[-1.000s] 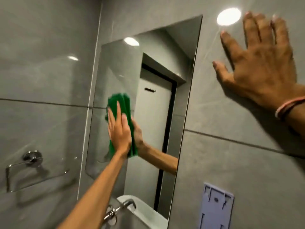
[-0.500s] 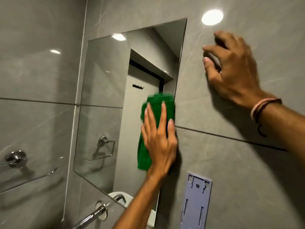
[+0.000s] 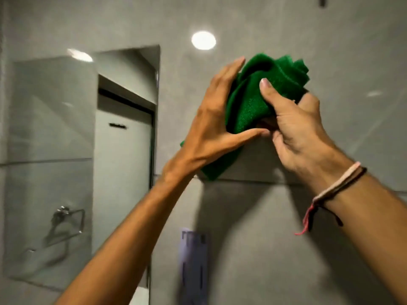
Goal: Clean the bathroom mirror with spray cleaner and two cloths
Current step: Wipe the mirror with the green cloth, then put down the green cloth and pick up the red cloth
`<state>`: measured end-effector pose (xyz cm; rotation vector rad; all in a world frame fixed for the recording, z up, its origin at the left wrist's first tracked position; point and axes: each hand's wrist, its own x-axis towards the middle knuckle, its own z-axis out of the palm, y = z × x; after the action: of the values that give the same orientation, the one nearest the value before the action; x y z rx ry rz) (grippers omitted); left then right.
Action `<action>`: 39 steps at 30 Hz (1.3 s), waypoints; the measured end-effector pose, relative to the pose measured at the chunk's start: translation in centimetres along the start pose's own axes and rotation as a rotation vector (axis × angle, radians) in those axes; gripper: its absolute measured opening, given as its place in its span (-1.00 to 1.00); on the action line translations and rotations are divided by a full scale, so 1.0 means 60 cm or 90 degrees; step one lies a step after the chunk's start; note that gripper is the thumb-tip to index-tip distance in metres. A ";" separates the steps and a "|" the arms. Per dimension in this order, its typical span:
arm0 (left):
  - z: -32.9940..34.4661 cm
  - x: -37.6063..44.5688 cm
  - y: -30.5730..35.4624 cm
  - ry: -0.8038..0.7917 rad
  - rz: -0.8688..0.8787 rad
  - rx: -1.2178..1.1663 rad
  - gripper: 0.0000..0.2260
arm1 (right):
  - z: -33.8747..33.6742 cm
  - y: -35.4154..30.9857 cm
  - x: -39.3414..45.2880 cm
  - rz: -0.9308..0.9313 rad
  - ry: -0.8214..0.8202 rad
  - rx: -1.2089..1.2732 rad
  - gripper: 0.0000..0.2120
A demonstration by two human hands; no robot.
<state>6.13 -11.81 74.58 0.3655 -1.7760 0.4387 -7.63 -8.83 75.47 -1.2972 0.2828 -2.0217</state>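
Both hands meet in front of the grey tiled wall (image 3: 286, 238), to the right of the mirror (image 3: 50, 150). The green cloth (image 3: 253, 102) is bunched between them, away from the glass. The left hand (image 3: 211, 128) lies flat against the cloth's nine o'clock side, fingers straight, thumb reaching under it. The right hand (image 3: 295, 130) is clamped on the cloth from four o'clock, thumb pressed on its front. One corner of the cloth hangs down at seven o'clock behind the left wrist. Thread bracelets (image 3: 337, 186) circle the right wrist. A pale plastic bracket (image 3: 191, 260) sits on the wall at six o'clock below the hands.
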 end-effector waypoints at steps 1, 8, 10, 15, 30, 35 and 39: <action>0.005 -0.033 0.018 -0.022 -0.061 -0.028 -0.08 | -0.029 0.002 -0.025 0.002 0.007 0.001 -0.54; 0.077 -0.323 0.090 -0.275 -0.591 -0.540 -0.53 | -0.286 0.050 -0.247 0.136 0.098 -0.059 -0.86; 0.099 -0.411 0.107 -0.324 -0.705 -0.579 -0.52 | -0.356 0.076 -0.319 0.197 0.137 -0.109 -0.85; 0.130 -0.644 0.159 -0.362 -0.979 -0.610 -0.51 | -0.520 0.138 -0.522 0.450 0.230 -0.306 -0.55; 0.281 -1.202 0.383 -0.408 -1.261 -0.159 -0.57 | -0.816 0.362 -1.020 0.945 0.243 -0.751 -0.79; 0.267 -1.224 0.387 -0.560 -1.182 0.043 -0.73 | -0.828 0.421 -0.981 0.843 0.189 -0.865 -0.69; 0.224 -1.219 0.370 -0.681 -0.905 0.306 -0.56 | -0.821 0.481 -0.938 0.927 0.155 -0.831 -0.50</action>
<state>1.96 2.45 -1.58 2.3085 -1.7893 -0.4933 -23.39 -1.51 -2.78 -0.8257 2.1291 -0.5233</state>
